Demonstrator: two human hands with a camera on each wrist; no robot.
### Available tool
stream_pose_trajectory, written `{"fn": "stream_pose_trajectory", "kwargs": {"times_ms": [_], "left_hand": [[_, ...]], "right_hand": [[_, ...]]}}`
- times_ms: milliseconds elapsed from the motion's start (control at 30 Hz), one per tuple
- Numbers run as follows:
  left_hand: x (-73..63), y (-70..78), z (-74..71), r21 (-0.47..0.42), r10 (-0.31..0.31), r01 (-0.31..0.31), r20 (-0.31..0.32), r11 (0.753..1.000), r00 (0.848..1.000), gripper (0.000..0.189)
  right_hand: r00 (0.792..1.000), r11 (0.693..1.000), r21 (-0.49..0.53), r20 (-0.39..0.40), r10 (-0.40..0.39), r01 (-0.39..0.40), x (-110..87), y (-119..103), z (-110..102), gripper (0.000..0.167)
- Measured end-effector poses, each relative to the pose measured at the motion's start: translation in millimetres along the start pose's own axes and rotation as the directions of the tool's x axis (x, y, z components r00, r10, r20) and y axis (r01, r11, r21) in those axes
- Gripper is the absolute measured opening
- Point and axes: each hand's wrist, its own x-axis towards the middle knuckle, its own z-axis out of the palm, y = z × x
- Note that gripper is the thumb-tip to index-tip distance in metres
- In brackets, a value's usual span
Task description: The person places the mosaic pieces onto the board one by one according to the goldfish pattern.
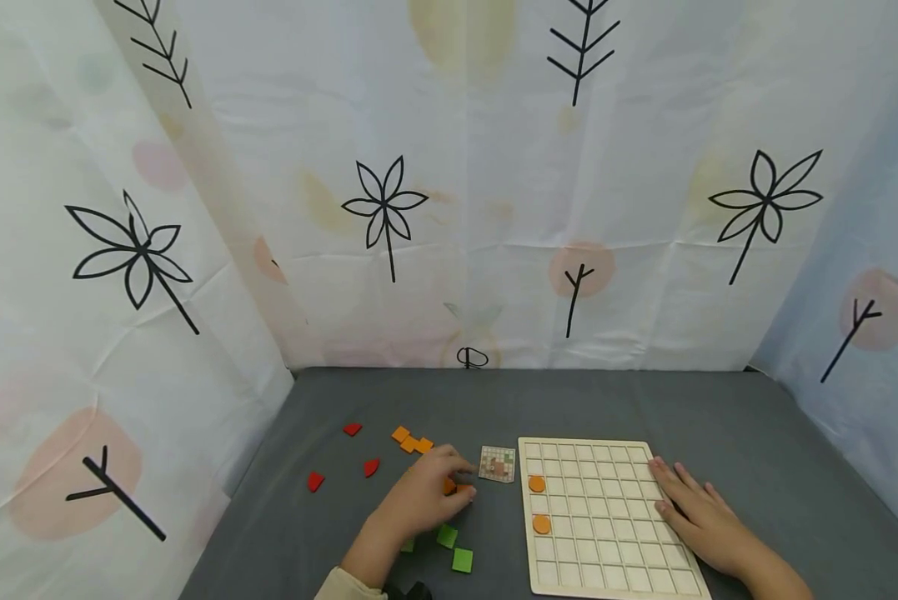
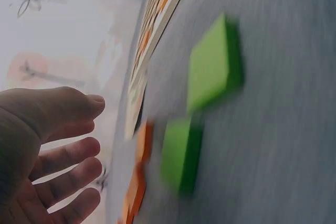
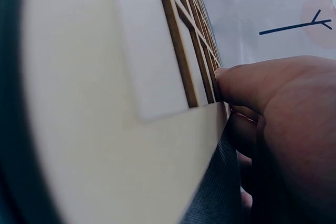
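My left hand [image 1: 424, 493] hovers over orange pieces [image 1: 449, 486], which show between thumb and fingers and are partly hidden by it. In the left wrist view the thumb and fingers [image 2: 68, 174] are loosely bent, apart, with nothing held. A small patterned card [image 1: 497, 475] lies just beyond its fingertips. To the right is a pale wooden grid board [image 1: 584, 440]; two round orange pieces [image 1: 536, 483] sit in its leftmost column. My right hand [image 1: 707, 525] rests along the board's right edge, its fingertips on the rim and its fingers extended.
Several orange squares [image 1: 401, 434] lie behind the left hand. Three red pieces [image 1: 372, 467] are scattered farther left. Green squares [image 1: 462, 560] lie in front of the left hand, one partly covered by the arm. A patterned cloth [image 1: 464, 308] hangs behind the grey table [image 1: 644, 400].
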Motion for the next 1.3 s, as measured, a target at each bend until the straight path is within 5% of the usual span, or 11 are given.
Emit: {"fn": "stream_pose_trajectory", "kwargs": {"times_ms": [300, 500, 800, 1300], "left_hand": [[-25.1, -39.3, -24.2, 0.029, -0.172, 0.179, -0.163, 0.983, 0.972, 0.022], [-29.3, -49.5, -26.2, 0.062, -0.238, 0.252, -0.180, 0.966, 0.954, 0.025], [-29.0, -49.9, -19.1, 0.057, -0.257, 0.267, -0.131, 0.962, 0.957, 0.025], [-25.0, -49.4, -23.4, 0.082, -0.247, 0.265, -0.182, 0.961, 0.952, 0.014]], "right_hand": [[1.000, 1.000, 0.016, 0.010, 0.009, -0.009, -6.9, 0.8, 3.9, 0.065], [1.000, 1.000, 0.012, 0.013, 0.020, -0.021, -9.0, 0.7, 3.6, 0.066], [1.000, 1.000, -0.009, 0.015, 0.017, -0.016, -7.8, 2.9, 1.3, 0.067], [1.000, 1.000, -0.017, 0.000, -0.014, 0.014, 0.2, -2.3, -2.0, 0.067]]}}
